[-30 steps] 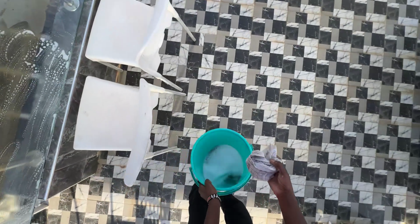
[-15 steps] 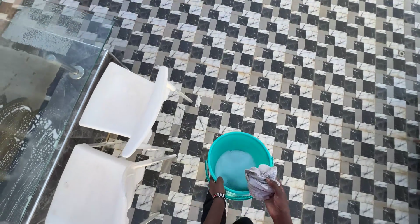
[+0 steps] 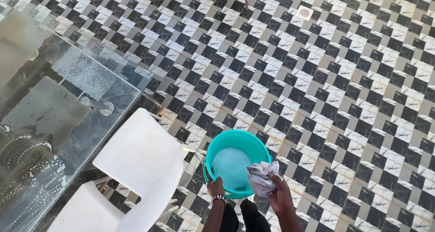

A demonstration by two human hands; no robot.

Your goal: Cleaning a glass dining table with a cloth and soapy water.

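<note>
A: Where's your left hand [image 3: 215, 187]?
B: Clamped on the near rim of the teal bucket [image 3: 240, 139], which holds soapy water, just ahead of you.

A: And your right hand [image 3: 279, 195]?
B: Fist closed round a crumpled grey rag [image 3: 261, 177], touching the bucket's rim. 2 white chairs [image 3: 142, 161] stand left of your left hand, beside the soapy glass table [image 3: 54, 118].

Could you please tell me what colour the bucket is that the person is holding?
The bucket is teal, holding pale soapy water; the head view shows it.

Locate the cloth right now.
Head view, lower centre: the crumpled cloth is gripped in the right hand, over the right rim of the teal bucket.
</note>
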